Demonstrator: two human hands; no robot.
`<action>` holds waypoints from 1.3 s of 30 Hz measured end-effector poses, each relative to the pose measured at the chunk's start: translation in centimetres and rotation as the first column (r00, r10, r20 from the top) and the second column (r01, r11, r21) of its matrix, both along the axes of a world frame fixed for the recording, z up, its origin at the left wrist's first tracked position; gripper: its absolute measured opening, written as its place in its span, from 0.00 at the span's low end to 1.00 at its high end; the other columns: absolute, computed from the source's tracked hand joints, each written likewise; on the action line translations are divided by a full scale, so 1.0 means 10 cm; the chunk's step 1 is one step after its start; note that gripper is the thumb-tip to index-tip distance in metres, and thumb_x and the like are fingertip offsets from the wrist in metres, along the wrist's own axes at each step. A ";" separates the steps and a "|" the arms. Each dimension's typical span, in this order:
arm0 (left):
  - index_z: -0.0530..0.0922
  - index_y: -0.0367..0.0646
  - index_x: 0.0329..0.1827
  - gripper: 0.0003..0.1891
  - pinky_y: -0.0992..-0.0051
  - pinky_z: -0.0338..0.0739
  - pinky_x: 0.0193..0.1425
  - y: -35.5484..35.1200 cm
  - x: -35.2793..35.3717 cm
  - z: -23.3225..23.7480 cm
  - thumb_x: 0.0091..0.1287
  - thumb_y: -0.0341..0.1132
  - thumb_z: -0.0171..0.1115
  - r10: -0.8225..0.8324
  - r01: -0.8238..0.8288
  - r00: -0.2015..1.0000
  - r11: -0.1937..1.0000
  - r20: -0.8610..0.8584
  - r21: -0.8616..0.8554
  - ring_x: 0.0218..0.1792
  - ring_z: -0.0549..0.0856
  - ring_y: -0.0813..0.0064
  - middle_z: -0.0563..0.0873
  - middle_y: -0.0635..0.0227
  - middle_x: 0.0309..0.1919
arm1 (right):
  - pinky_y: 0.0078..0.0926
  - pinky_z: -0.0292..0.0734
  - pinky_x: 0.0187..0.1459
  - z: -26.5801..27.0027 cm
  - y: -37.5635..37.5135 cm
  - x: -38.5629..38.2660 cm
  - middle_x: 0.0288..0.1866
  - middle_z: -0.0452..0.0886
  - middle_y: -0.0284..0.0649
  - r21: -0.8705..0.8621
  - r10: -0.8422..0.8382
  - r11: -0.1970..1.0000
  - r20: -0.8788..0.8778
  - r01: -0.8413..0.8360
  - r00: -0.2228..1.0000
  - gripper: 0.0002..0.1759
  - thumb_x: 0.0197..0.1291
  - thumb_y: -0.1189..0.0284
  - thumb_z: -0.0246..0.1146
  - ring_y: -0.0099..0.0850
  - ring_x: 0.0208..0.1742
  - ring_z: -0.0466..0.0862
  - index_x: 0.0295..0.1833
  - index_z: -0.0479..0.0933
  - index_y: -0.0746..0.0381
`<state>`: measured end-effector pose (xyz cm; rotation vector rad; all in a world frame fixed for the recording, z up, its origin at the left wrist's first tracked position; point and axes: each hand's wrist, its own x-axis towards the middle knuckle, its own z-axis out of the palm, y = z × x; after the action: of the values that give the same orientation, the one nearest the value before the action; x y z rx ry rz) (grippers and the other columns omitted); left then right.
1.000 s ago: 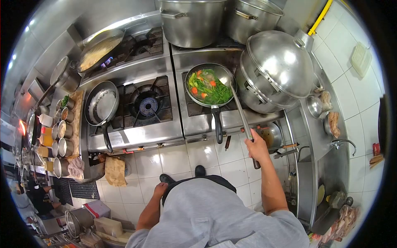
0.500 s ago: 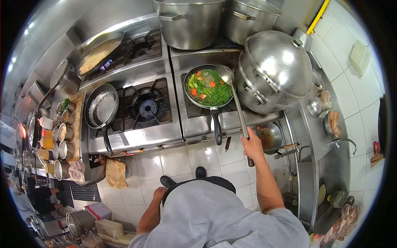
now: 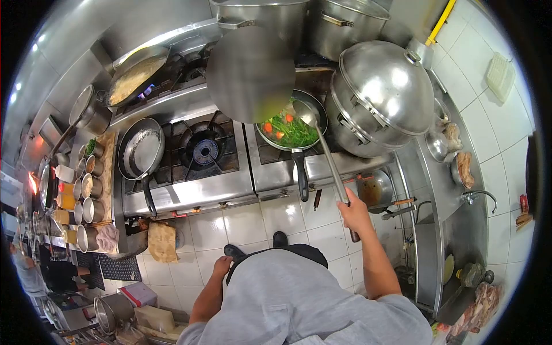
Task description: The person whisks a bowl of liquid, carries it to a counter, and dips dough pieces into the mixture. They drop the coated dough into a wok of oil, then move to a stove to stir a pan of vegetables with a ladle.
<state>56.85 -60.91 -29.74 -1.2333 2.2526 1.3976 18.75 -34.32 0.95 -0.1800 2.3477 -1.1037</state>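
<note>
My right hand is closed around the dark grip of a long metal ladle. The ladle's bowl rests in a frying pan, against green vegetables with orange-red pieces. This pan sits on the right-hand stove, its black handle pointing toward me. A blurred grey disc covers the pan's upper left part. My left hand hangs low beside my body, away from the stove, its fingers curled and too small to make out clearly.
An empty frying pan stands left of a lit burner. A large domed steamer is right of the vegetables. Farther left are a pan of pale food and several metal containers. Another person is at lower left.
The ladle's bowl has moved slightly left and down into the vegetables, and my right hand has shifted right and down. A blurred grey disc now covers part of the view.
</note>
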 end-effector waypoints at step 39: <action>0.80 0.40 0.46 0.22 0.63 0.72 0.54 -0.06 0.46 -0.47 0.63 0.48 0.49 -0.284 0.298 0.951 0.948 0.121 -0.114 0.49 0.79 0.53 0.82 0.53 0.47 | 0.49 0.74 0.40 -1.14 -0.68 -0.52 0.33 0.81 0.54 0.308 0.179 0.951 -0.458 -0.034 0.871 0.34 0.56 0.63 0.59 0.52 0.37 0.81 0.68 0.59 0.54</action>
<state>61.48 -61.52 -34.39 -0.9329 2.3678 1.0691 13.52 -41.12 -10.45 -0.5241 2.8670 -0.6969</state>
